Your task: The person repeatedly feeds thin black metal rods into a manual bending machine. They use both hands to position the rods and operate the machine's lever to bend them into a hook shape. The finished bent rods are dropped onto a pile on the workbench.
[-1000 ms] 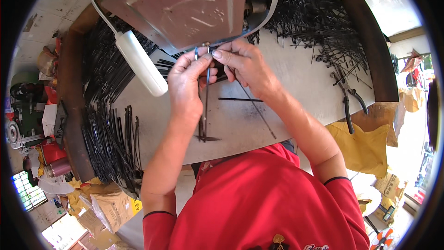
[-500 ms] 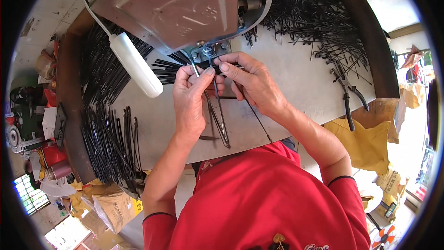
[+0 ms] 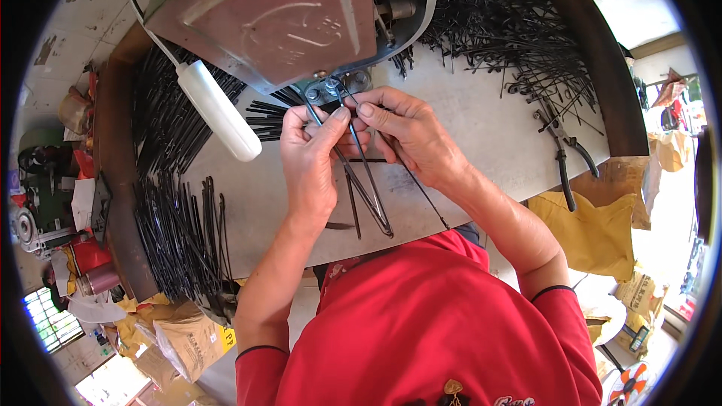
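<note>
Below the machine head, my left hand (image 3: 310,158) pinches a long dark metal rod bent into a narrow V (image 3: 368,183). The fold of this rod points toward me, and its upper ends reach up by the machine's bolted fitting (image 3: 331,90). Close beside it, my right hand (image 3: 415,134) grips a thin black metal rod (image 3: 419,186) that slants down toward the table's front edge. The fingertips of both hands nearly meet, hiding where the rods pass between them.
The reddish-brown machine head (image 3: 278,22) overhangs the metal table (image 3: 481,143). A white tube lamp (image 3: 218,110) hangs at its left. Black rods lie in bundles (image 3: 177,229) on the left and in a tangled heap (image 3: 519,37) at far right. Pliers (image 3: 562,169) rest near the right edge.
The folded end of the V-shaped rod has swung to the right. Both hands keep their grips and have barely moved, while the machine appears slightly farther left in view.
</note>
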### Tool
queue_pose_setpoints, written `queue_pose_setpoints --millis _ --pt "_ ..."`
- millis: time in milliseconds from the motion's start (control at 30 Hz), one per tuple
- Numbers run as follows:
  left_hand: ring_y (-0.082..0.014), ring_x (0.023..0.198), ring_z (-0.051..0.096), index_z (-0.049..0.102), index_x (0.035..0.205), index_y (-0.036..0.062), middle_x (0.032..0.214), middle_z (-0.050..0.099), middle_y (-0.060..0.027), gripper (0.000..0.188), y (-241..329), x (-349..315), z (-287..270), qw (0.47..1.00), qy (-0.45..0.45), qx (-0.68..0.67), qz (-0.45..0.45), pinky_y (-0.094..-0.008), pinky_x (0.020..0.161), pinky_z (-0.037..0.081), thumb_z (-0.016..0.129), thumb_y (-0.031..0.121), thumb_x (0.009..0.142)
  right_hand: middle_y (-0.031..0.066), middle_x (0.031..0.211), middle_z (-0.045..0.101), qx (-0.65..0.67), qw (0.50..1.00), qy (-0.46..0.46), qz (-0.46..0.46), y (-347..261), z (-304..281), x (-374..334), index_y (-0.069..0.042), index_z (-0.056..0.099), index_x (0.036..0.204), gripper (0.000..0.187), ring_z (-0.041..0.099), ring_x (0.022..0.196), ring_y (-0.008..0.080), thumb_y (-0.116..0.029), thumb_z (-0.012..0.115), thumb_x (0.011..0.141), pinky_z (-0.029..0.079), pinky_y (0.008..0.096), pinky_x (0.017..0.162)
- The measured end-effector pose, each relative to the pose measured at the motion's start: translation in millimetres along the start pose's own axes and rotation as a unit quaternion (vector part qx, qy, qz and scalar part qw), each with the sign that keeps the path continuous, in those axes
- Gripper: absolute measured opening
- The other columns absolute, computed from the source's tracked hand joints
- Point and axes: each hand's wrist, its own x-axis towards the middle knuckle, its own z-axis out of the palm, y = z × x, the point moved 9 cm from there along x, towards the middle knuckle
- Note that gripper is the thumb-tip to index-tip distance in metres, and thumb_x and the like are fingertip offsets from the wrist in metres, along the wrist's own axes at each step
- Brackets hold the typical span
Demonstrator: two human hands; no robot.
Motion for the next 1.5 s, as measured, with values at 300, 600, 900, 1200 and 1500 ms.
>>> queue_pose_setpoints --millis 300,600,900,1200,1500 --pt "-0.0147 0.059 0.063 0.043 0.091 0.0048 0.072 0.062 -0.0083 0.021 5.1 1.0 1.0 0.999 -0.006 0.037 0.025 -0.0246 0.052 0.050 0.064 0.007 0.087 0.0017 0.070 0.057 -0.051 0.999 -0.011 -0.009 -5.5 -0.6 0.6 -0.002 0.061 0.107 0.022 0.044 0.046 0.0042 -0.017 0.053 0.094 0.027 0.0191 0.034" --pt "-0.0136 0.061 0.062 0.043 0.091 0.0052 0.076 0.061 -0.0073 0.020 13.1 8.9 3.4 0.998 -0.002 0.012 0.059 -0.0246 0.053 0.050 0.063 0.005 0.087 0.0006 0.067 0.055 -0.104 0.995 0.001 -0.008 -17.1 4.5 7.9 -0.001 0.061 0.104 0.021 0.043 0.045 0.0054 -0.017 0.053 0.093 0.027 0.0215 0.036" --pt "-0.0134 0.060 0.062 0.044 0.090 0.0059 0.074 0.060 -0.0059 0.021 4.3 10.5 0.0 0.998 0.037 -0.035 0.029 -0.0253 0.053 0.049 0.064 0.004 0.086 -0.0010 0.056 0.049 -0.087 0.995 0.037 -0.010 -11.4 4.2 9.9 0.000 0.061 0.104 0.021 0.042 0.044 0.0055 -0.016 0.052 0.093 0.027 0.0220 0.036" --pt "-0.0127 0.053 0.059 0.043 0.083 0.0081 0.066 0.060 -0.0063 0.023 11.8 22.4 -2.4 0.998 -0.015 0.060 0.002 -0.0212 0.047 0.041 0.066 0.010 0.085 0.0012 0.066 0.055 -0.089 0.996 0.006 -0.001 -14.0 5.8 16.2 0.001 0.060 0.101 0.019 0.045 0.046 0.0067 -0.015 0.052 0.092 0.029 0.0217 0.036" --pt "-0.0144 0.053 0.059 0.043 0.080 0.0093 0.069 0.060 -0.0069 0.025 13.7 19.3 1.3 0.999 0.005 0.032 0.010 -0.0245 0.047 0.046 0.068 0.008 0.083 0.0023 0.067 0.057 -0.005 1.000 0.011 -0.001 -9.1 6.4 12.0 0.000 0.060 0.099 0.018 0.046 0.045 0.0069 -0.015 0.054 0.092 0.030 0.0220 0.036"
